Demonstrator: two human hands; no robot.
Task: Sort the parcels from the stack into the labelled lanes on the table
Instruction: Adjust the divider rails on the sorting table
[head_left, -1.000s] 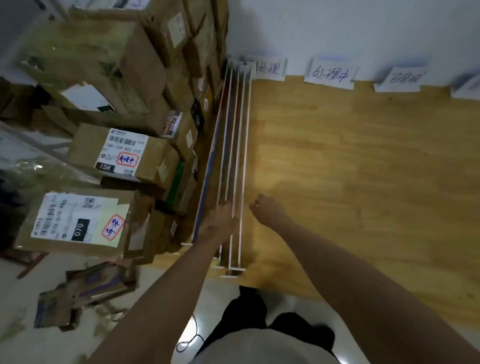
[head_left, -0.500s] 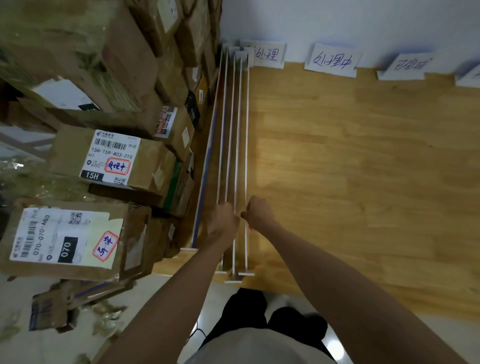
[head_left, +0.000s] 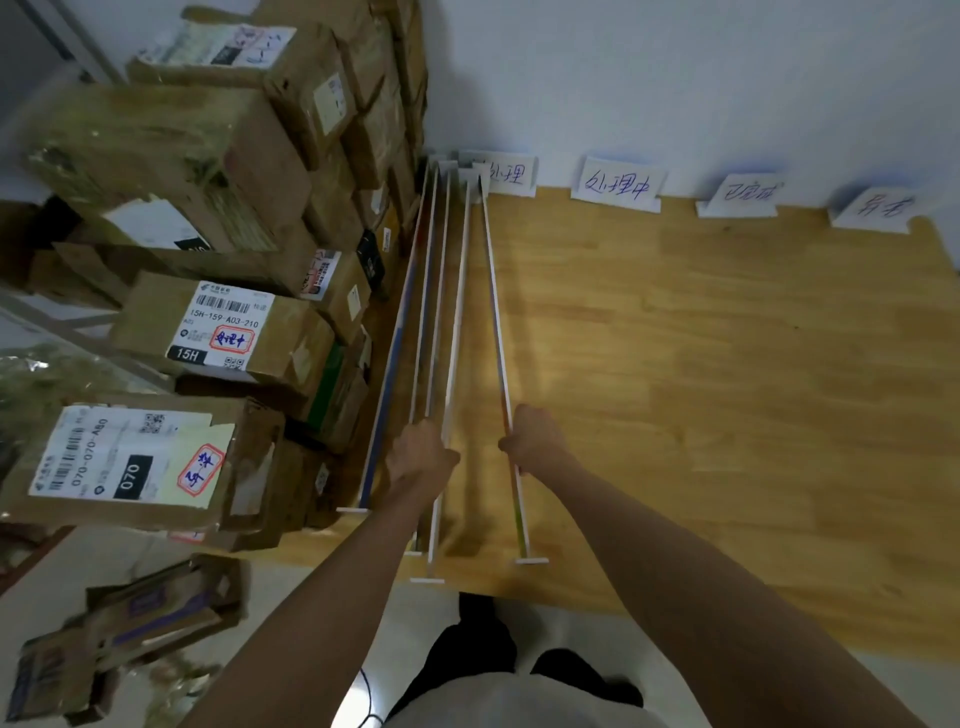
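Note:
A stack of brown cardboard parcels (head_left: 249, 332) fills the left side, with white shipping labels and red-framed handwritten stickers. Several thin white divider boards (head_left: 447, 322) stand on edge along the left of the wooden table (head_left: 727, 389). My right hand (head_left: 530, 439) grips the rightmost divider (head_left: 493, 291), which is angled away from the others. My left hand (head_left: 418, 457) holds the top edge of the neighbouring dividers. Handwritten paper lane labels (head_left: 618, 184) lean against the white wall at the table's far edge.
Torn flattened cardboard (head_left: 140, 623) lies on the pale floor at lower left. The table's near edge (head_left: 571, 597) runs just in front of my body. A thin cable (head_left: 371, 701) trails on the floor by my feet.
My right hand closed in on the bundle of dividers, gripped the rightmost one and pulled its near end to the right, away from the rest. My left hand stayed on the others.

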